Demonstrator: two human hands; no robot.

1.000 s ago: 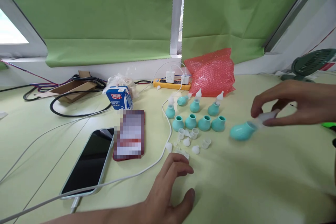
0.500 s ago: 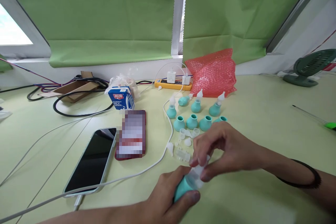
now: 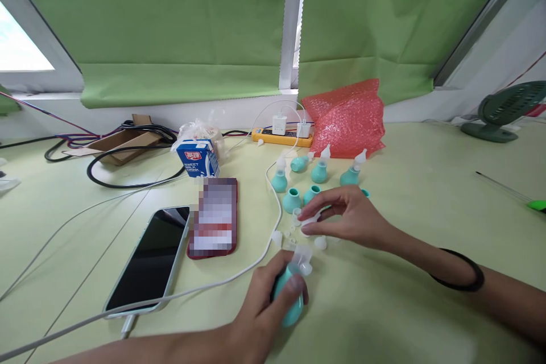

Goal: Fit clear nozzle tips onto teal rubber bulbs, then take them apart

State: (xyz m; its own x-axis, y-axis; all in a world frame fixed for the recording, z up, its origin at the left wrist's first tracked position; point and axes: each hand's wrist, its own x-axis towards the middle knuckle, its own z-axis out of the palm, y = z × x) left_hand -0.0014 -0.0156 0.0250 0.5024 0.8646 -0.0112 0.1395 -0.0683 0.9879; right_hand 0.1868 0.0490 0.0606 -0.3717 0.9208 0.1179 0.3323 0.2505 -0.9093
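Observation:
In my left hand is a teal nasal aspirator bulb, with a translucent plastic connector fitted at its mouth. My fingers wrap round the bulb, which tilts up and away. Beyond it, my right hand has its thumb and fingertips closed about a small translucent nozzle tip over the loose parts. A clear cup-shaped piece lies beside those fingertips. Another white tip and a rounded white piece lie nearby. Open teal bulbs stand behind, some partly hidden by my right hand.
Several bulbs with tips fitted stand farther back, one on its side. Behind are a red bubble-wrap bag and a yellow power strip. Leftward are two phones, a milk carton and a white cable. A screwdriver lies right.
My right hand has left the connector on the held bulb and moved forward to the loose parts, closing on a nozzle tip. My left hand has turned the bulb more upright.

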